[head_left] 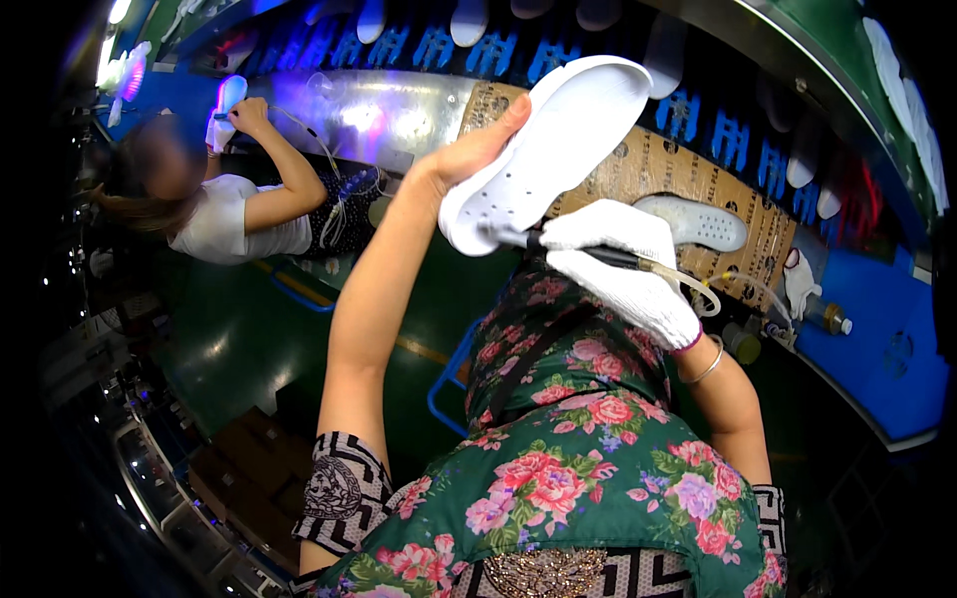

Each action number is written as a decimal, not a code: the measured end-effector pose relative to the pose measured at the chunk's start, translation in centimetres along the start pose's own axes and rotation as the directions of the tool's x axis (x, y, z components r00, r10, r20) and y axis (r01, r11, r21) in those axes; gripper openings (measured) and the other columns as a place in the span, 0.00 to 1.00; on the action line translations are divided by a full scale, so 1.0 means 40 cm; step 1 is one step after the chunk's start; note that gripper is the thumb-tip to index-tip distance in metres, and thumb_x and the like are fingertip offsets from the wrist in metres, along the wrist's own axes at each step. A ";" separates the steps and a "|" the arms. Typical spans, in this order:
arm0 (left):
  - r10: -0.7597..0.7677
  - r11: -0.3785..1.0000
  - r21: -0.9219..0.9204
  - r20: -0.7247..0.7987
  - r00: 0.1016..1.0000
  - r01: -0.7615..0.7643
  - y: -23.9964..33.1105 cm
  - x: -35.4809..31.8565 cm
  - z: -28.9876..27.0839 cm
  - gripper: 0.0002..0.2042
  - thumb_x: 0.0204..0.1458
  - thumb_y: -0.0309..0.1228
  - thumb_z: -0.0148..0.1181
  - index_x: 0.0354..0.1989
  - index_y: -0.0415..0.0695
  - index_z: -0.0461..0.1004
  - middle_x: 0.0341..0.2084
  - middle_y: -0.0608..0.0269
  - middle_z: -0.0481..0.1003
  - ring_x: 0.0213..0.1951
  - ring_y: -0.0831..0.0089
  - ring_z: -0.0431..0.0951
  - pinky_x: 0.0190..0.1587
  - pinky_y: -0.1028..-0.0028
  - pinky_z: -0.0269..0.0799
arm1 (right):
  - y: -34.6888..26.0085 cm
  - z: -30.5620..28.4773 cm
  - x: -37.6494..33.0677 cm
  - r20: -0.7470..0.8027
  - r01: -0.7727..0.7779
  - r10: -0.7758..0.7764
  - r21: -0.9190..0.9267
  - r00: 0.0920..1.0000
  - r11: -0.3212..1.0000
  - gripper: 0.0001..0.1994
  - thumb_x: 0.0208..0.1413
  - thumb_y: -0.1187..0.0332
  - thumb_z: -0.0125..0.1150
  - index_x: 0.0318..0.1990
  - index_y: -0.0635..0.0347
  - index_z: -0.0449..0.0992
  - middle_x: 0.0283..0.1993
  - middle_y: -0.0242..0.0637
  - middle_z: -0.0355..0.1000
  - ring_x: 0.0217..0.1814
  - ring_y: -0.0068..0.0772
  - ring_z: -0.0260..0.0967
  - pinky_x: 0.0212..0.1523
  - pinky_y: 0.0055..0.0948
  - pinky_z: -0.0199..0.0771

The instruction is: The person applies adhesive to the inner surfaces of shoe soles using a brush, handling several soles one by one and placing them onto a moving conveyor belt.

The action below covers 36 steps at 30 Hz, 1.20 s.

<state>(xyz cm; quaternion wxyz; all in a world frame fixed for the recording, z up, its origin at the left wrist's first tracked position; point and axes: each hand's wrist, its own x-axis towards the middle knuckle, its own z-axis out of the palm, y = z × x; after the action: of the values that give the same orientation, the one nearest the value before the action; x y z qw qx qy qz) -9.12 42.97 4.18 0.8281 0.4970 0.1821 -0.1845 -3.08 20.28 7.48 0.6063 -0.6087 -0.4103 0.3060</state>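
Observation:
My bare left hand (477, 151) grips a white shoe sole (583, 120) by its edge, with the thumb along the rim. The sole is tilted up, and its inner side with small holes faces me. In a white knitted glove, my right hand (633, 269) is closed around a dark-handled brush (590, 249) that has a pale tube trailing from it. The brush tip is blurred and meets the rounded lower end of the sole. Beyond my right hand, a second, greyish-white sole (703, 223) with holes lies on brown cardboard (613, 181).
A rack of blue clamps (488, 52) with pale soles runs along the far side. A bottle (829, 317) and a white glove (799, 284) are at the right by a blue panel (887, 369). On the left, a co-worker (244, 214) holds another sole (231, 95).

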 end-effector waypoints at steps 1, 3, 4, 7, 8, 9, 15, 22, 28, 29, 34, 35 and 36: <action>0.021 0.995 -0.102 -0.028 0.999 -0.023 -0.012 0.008 0.002 0.40 0.59 0.66 0.32 0.66 0.44 0.61 0.48 0.48 0.76 0.42 0.57 0.82 0.39 0.63 0.84 | 0.004 -0.001 -0.006 0.004 -0.111 0.111 0.136 0.994 0.985 0.08 0.49 0.74 0.69 0.38 0.64 0.82 0.37 0.37 0.79 0.39 0.26 0.76 0.43 0.25 0.75; 0.071 0.874 -0.486 0.124 0.990 -0.002 -0.056 0.002 -0.016 0.43 0.57 0.70 0.26 0.66 0.45 0.61 0.41 0.45 0.78 0.37 0.52 0.83 0.32 0.57 0.84 | -0.003 -0.005 -0.017 0.044 -0.374 0.396 0.438 0.917 0.818 0.07 0.51 0.76 0.68 0.38 0.66 0.82 0.38 0.35 0.79 0.38 0.22 0.74 0.42 0.22 0.74; 0.173 0.830 -0.555 0.171 0.970 -0.051 -0.087 0.005 -0.010 0.44 0.56 0.71 0.26 0.67 0.45 0.59 0.43 0.45 0.77 0.35 0.52 0.82 0.30 0.55 0.83 | 0.002 -0.017 -0.021 -0.003 -0.413 0.474 0.484 0.881 0.772 0.06 0.51 0.77 0.67 0.38 0.64 0.83 0.39 0.34 0.79 0.37 0.21 0.74 0.40 0.21 0.74; 0.259 0.709 -0.659 -0.091 0.962 -0.253 -0.143 0.014 0.043 0.41 0.59 0.67 0.25 0.68 0.46 0.56 0.49 0.49 0.74 0.43 0.57 0.80 0.42 0.58 0.81 | 0.012 -0.026 -0.007 -0.320 -0.190 0.427 0.567 0.846 0.802 0.06 0.51 0.77 0.67 0.37 0.64 0.83 0.38 0.33 0.80 0.37 0.23 0.75 0.40 0.22 0.75; 0.287 0.677 -0.658 -0.175 0.942 -0.329 -0.172 0.018 0.067 0.39 0.61 0.66 0.24 0.68 0.46 0.55 0.51 0.52 0.73 0.48 0.60 0.78 0.48 0.61 0.79 | 0.008 -0.035 0.000 -0.321 -0.177 0.410 0.563 0.854 0.807 0.06 0.51 0.77 0.67 0.37 0.64 0.83 0.38 0.33 0.80 0.37 0.23 0.75 0.40 0.22 0.75; 0.288 0.701 -0.581 -0.299 0.910 -0.413 -0.212 0.030 0.084 0.37 0.63 0.63 0.23 0.68 0.45 0.54 0.55 0.53 0.70 0.53 0.62 0.75 0.53 0.61 0.76 | 0.010 -0.040 0.008 -0.378 -0.081 0.157 0.208 0.913 0.975 0.06 0.50 0.76 0.68 0.37 0.63 0.83 0.38 0.35 0.80 0.37 0.26 0.76 0.41 0.23 0.76; 0.317 0.701 -0.561 -0.307 0.897 -0.440 -0.234 0.026 0.153 0.21 0.68 0.38 0.40 0.64 0.39 0.60 0.58 0.51 0.69 0.59 0.57 0.70 0.65 0.58 0.63 | -0.008 -0.053 0.017 -0.154 0.113 -0.194 -0.422 0.969 0.899 0.10 0.47 0.72 0.70 0.39 0.55 0.82 0.37 0.37 0.79 0.39 0.36 0.77 0.42 0.30 0.76; 0.232 0.778 -0.526 -0.269 0.935 -0.344 -0.281 -0.048 0.101 0.26 0.61 0.43 0.52 0.66 0.48 0.62 0.62 0.60 0.66 0.62 0.64 0.68 0.63 0.59 0.66 | -0.029 -0.032 -0.004 -0.071 0.287 -0.332 -0.358 0.941 0.889 0.09 0.44 0.75 0.72 0.36 0.57 0.82 0.40 0.40 0.80 0.45 0.40 0.79 0.48 0.33 0.77; 0.426 0.254 -0.904 -0.215 0.879 -0.344 -0.209 -0.078 0.151 0.37 0.61 0.60 0.43 0.68 0.43 0.58 0.67 0.49 0.58 0.67 0.49 0.60 0.71 0.50 0.49 | -0.039 -0.020 -0.031 -0.183 0.187 -0.250 -0.303 0.951 0.934 0.11 0.45 0.76 0.71 0.38 0.57 0.82 0.37 0.38 0.79 0.38 0.38 0.78 0.40 0.32 0.77; 0.371 0.386 -0.830 -0.260 0.891 -0.403 -0.194 -0.085 0.168 0.41 0.59 0.63 0.41 0.69 0.40 0.55 0.68 0.44 0.56 0.67 0.45 0.57 0.71 0.50 0.46 | -0.042 -0.017 -0.031 -0.233 0.157 -0.225 -0.276 0.946 0.948 0.10 0.45 0.76 0.71 0.38 0.58 0.82 0.37 0.39 0.79 0.38 0.37 0.78 0.40 0.30 0.77; 0.530 0.422 -0.804 -0.157 0.833 -0.420 -0.198 -0.052 0.198 0.45 0.47 0.53 0.58 0.72 0.46 0.51 0.68 0.36 0.52 0.69 0.43 0.53 0.66 0.48 0.59 | -0.062 -0.023 -0.023 -0.284 0.109 -0.194 -0.287 0.939 0.952 0.10 0.45 0.76 0.71 0.38 0.59 0.82 0.36 0.39 0.79 0.36 0.35 0.78 0.38 0.30 0.77; 0.551 0.432 -0.782 -0.167 0.818 -0.450 -0.195 -0.044 0.208 0.45 0.45 0.50 0.58 0.72 0.45 0.50 0.66 0.34 0.55 0.68 0.44 0.57 0.65 0.50 0.61 | -0.065 -0.027 -0.021 -0.267 0.109 -0.192 -0.296 0.944 0.949 0.10 0.45 0.76 0.71 0.38 0.59 0.82 0.35 0.39 0.79 0.35 0.35 0.78 0.37 0.29 0.76; 0.571 0.441 -0.758 -0.176 0.802 -0.480 -0.186 -0.039 0.221 0.45 0.44 0.47 0.59 0.72 0.44 0.49 0.64 0.32 0.57 0.66 0.45 0.60 0.64 0.51 0.64 | -0.067 -0.029 -0.017 -0.250 0.108 -0.189 -0.305 0.950 0.946 0.10 0.45 0.76 0.71 0.38 0.59 0.82 0.34 0.38 0.79 0.34 0.35 0.77 0.37 0.29 0.76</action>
<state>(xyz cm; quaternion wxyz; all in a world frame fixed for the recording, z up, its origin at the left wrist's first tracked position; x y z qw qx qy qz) -13.05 32.03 3.18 0.9812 0.1132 0.0350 0.1522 -2.74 18.95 10.13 0.5841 -0.6939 -0.4069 0.1081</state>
